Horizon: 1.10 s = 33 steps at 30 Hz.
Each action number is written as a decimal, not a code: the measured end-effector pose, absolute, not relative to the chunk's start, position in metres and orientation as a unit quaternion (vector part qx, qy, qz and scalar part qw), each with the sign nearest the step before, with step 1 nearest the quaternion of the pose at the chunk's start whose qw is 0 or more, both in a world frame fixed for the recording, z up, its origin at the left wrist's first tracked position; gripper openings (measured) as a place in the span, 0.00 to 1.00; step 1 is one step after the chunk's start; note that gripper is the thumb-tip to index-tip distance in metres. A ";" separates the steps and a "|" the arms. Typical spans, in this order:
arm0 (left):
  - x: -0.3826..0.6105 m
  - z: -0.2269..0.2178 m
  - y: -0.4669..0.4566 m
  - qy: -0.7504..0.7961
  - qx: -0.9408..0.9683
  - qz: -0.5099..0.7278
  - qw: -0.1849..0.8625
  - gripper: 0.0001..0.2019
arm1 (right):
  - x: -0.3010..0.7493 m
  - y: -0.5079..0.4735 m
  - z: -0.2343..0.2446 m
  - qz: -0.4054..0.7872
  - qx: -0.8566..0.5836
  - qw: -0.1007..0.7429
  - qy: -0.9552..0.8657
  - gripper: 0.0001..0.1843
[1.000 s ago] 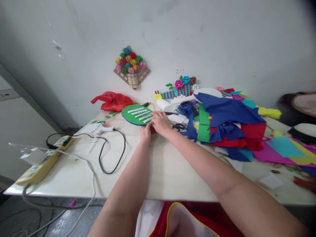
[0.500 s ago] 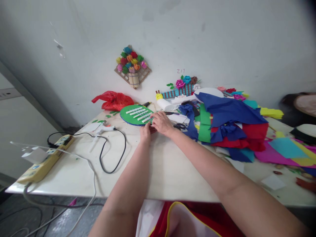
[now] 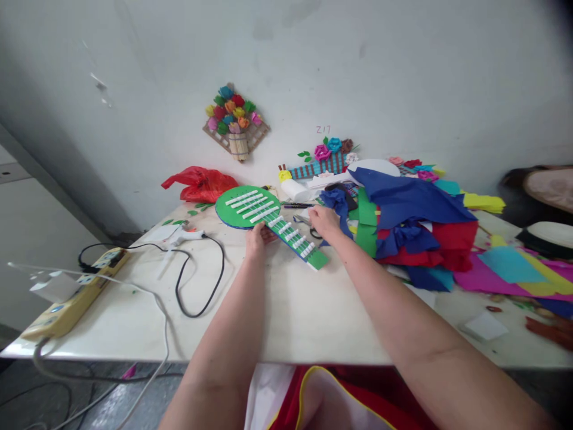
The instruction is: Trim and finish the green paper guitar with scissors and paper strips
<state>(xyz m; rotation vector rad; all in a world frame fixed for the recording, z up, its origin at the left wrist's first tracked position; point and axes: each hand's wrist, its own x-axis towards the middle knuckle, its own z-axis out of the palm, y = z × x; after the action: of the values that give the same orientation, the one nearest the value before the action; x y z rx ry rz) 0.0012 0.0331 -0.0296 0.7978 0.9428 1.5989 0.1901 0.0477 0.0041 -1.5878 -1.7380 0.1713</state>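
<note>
My left hand (image 3: 257,240) grips the edge of a green craft lute (image 3: 230,218), with its thumb on top and its fingers underneath. The lute has a round body with a blue rim, white strips across it, and a long neck (image 3: 293,237) with white rolled pieces, slanting toward the lower right. Beyond the neck, my right hand (image 3: 324,221) is closed at a pair of scissors (image 3: 315,233). The scissors' blades point left and my fingers partly hide them. A dark pen (image 3: 297,205) lies just behind.
A glue gun (image 3: 188,236) and its black cord lie at left, near a yellow power strip (image 3: 74,301). A red plastic bag (image 3: 203,184) rests by the wall. Blue crepe paper (image 3: 414,194) and other coloured papers are heaped at right. A flower craft (image 3: 237,122) hangs above.
My right hand has left the lute and moved right to the scissors, uncovering the neck. The left hand still holds the lute. The view has shifted slightly.
</note>
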 end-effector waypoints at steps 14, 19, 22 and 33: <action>0.002 -0.031 0.029 0.345 0.367 0.593 0.629 0.06 | 0.184 0.044 -0.005 0.692 -0.328 0.399 -0.504 0.09; 0.004 -0.028 0.026 0.328 0.369 0.578 0.650 0.04 | 0.179 0.041 -0.007 0.690 -0.344 0.412 -0.486 0.05; 0.005 -0.027 0.025 0.333 0.377 0.565 0.654 0.05 | 0.179 0.040 -0.008 0.686 -0.351 0.403 -0.495 0.07; 0.008 -0.026 0.021 0.339 0.389 0.558 0.650 0.12 | 0.176 0.048 -0.017 0.695 -0.342 0.422 -0.470 0.09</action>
<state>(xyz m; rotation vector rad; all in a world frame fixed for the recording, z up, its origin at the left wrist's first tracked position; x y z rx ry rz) 0.0079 0.0213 -0.0257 0.8838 0.7709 1.2675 0.1760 0.0482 -0.0165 -0.8563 -1.1772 1.7410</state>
